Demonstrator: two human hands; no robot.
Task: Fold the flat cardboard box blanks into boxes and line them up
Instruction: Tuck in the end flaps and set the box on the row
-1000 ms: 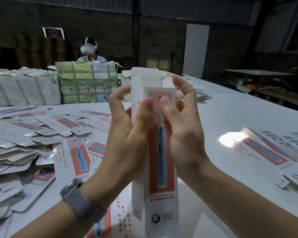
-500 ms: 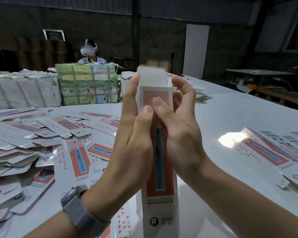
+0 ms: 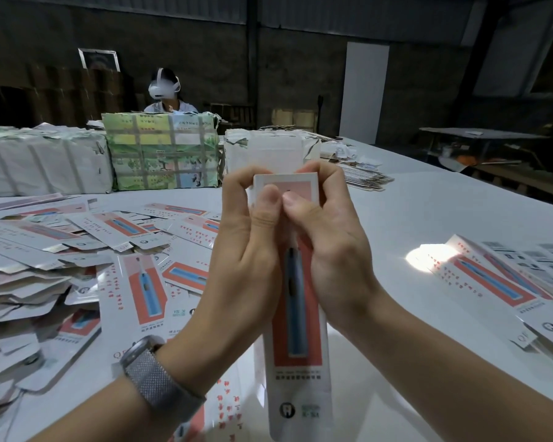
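Both hands, left point(image 3: 249, 250) and right point(image 3: 329, 247), pinch the upright box point(image 3: 296, 314) above the table point(image 3: 428, 212), thumbs pressed together on its top; uneven pressure could crease the flap.

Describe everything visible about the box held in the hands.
The box is a long, narrow white cardboard carton printed with a red panel and a blue toothbrush-like picture, plus a tooth logo near its bottom. It stands upright above the white table. The left hand and right hand grip its top, thumbs on the front.
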